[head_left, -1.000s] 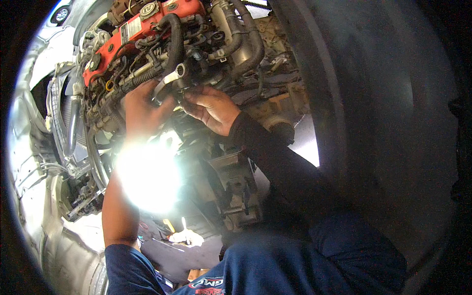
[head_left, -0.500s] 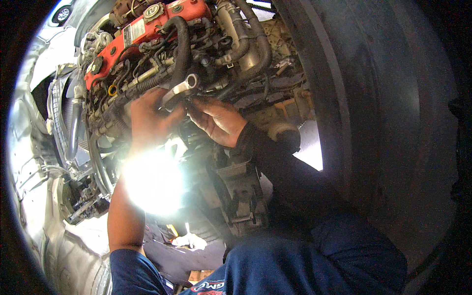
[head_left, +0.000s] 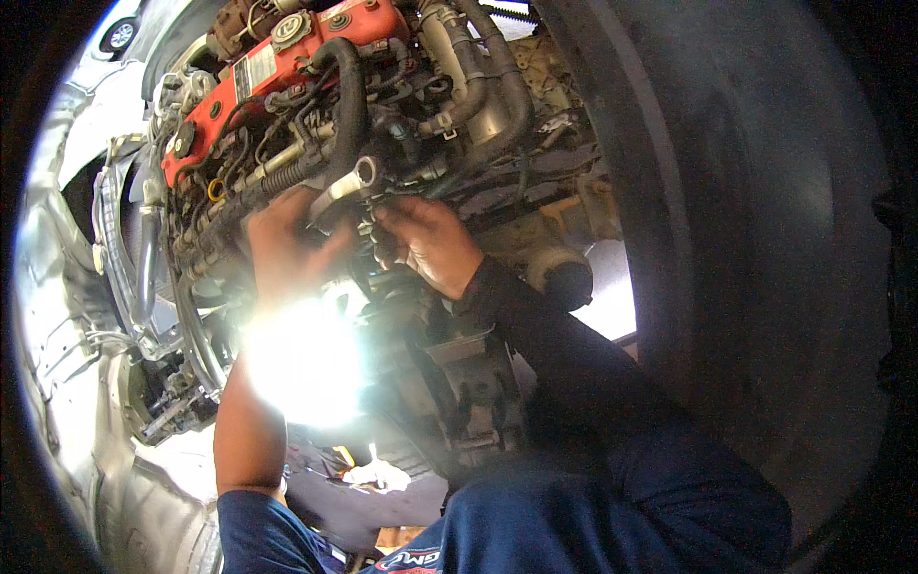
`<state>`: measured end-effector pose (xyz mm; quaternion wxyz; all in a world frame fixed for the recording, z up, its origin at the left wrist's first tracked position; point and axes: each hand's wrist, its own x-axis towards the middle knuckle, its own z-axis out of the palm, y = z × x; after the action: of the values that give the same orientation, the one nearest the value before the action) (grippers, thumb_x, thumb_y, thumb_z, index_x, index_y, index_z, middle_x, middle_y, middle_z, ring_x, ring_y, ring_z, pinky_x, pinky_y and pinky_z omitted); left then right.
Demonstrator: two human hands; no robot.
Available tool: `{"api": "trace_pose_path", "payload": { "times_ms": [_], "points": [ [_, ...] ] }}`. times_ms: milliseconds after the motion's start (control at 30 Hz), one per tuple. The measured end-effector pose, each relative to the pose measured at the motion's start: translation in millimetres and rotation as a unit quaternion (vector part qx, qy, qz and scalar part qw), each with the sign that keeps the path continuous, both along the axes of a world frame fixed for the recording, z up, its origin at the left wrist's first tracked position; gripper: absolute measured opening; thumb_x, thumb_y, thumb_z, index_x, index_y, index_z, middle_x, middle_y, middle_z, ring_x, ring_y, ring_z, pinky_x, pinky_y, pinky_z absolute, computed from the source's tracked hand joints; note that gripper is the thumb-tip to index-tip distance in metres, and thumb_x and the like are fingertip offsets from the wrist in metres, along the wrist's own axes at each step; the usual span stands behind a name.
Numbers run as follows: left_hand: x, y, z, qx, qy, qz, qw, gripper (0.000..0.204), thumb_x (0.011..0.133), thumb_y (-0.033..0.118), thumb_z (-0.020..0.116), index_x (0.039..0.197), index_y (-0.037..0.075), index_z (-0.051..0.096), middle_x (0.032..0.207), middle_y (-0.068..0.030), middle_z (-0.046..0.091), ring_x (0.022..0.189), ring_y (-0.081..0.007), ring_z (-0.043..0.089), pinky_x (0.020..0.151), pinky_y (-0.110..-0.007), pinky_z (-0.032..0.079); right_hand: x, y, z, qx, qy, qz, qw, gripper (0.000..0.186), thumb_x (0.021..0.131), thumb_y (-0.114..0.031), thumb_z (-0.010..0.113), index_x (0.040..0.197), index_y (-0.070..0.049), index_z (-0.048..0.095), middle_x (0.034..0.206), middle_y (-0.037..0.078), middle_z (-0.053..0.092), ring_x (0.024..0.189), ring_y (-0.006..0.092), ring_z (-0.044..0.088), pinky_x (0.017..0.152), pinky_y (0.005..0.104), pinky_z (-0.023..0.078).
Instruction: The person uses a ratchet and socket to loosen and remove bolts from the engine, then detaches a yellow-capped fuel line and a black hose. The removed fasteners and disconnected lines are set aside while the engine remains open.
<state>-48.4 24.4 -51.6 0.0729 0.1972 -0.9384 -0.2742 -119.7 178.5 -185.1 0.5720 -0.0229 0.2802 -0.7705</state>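
"Wrench (head_left: 333, 194) location, relative to the red cover (head_left: 256, 73)?"

"Below the cover, just under a thick black hose (head_left: 352, 105). The ring end is uppermost. The lower end runs into the left hand (head_left: 290, 244)."

"State the condition of both hands."

"Left hand: below the middle of the cover, fingers bent around the lower end of the wrench. Blur hides exact finger placement. Right hand (head_left: 428, 241): below the right end of the cover, thumb and fingers drawn in at a small metal part (head_left: 367, 230). Whether the fingertips are closed on that part cannot be told."

"List the surroundings."

"A yellow ring (head_left: 215, 189) sits just below the left end of the cover. A cap (head_left: 291, 31) is seated on the cover. A metal pipe (head_left: 490, 120) lies to the right of the cover. Well below the cover, glare (head_left: 304, 368) hides part of the left forearm (head_left: 251, 435)."
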Motion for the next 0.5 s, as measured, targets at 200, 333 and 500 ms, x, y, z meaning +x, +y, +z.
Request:
{"api": "trace_pose_path", "payload": {
  "times_ms": [200,333,500],
  "points": [
    [-2,1,2,0.042,-0.022,0.022,0.999,0.035,0.075,0.016,0.08,0.101,-0.006,0.073,0.092,-0.0191,0.073,0.083,-0.0319,0.071,0.08,-0.038,0.054,4,-5,1,-0.011,-0.123,-0.016,0.992,0.022,0.112,-0.023,0.062,0.12,-0.004,0.069,0.095,0.002,0.072,0.081,0.0124,0.068,0.073,0.0301,0.057],
    [2,2,1,0.059,-0.018,0.045,0.997,0.04,0.072,0.019,0.085,0.104,-0.003,0.075,0.102,-0.0193,0.075,0.096,-0.0335,0.07,0.093,-0.042,0.051,7,-9,-5,-0.058,-0.226,0.003,0.972,0.02,0.112,-0.023,0.06,0.117,-0.005,0.068,0.093,0.002,0.069,0.078,0.0137,0.065,0.07,0.0296,0.054],
    [9,-4,-5,0.085,-0.066,0.062,0.992,0.047,0.07,0.024,0.088,0.11,0.001,0.076,0.108,-0.0178,0.074,0.106,-0.0337,0.067,0.101,-0.043,0.047,7,-7,-9,-0.163,-0.293,0.036,0.941,0.025,0.114,-0.028,0.057,0.115,-0.005,0.067,0.087,0.002,0.065,0.074,0.0139,0.06,0.067,0.03,0.051]
  ]
}}
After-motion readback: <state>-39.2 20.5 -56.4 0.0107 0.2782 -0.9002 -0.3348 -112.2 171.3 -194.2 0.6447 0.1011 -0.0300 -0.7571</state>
